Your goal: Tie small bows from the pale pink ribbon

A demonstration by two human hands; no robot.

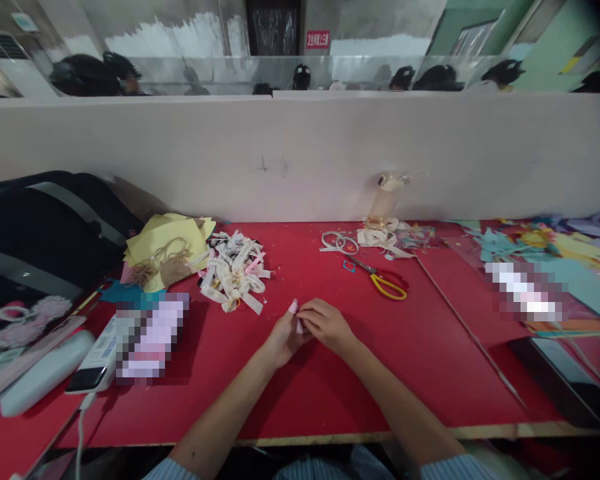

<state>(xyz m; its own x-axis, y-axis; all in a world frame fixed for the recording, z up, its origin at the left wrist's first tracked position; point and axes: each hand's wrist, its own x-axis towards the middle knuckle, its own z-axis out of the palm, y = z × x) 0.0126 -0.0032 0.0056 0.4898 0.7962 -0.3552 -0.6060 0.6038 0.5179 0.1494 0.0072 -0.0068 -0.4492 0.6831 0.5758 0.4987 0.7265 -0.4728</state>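
Note:
Over the middle of the red table, my left hand [284,339] and my right hand [330,327] meet with their fingertips together. A small pink strip [299,326], perhaps ribbon, shows between them, and more pink sits at the tip of my left hand's fingers. Both hands are closed in a pinch around it; its full shape is hidden by the fingers. Beyond my hands to the left lies a pile of white and pink ribbon pieces [235,270]. Scissors with yellow handles [389,287] rest on the table to the right, apart from my right hand.
Yellow sheets [167,240] with twine, a dark bag [45,240] and a white power bank [97,353] are at left. A bottle [384,200] stands by the white partition [205,160]. Colored scraps [545,240] and a dark box [555,377] lie right. A cord [467,327] crosses the table.

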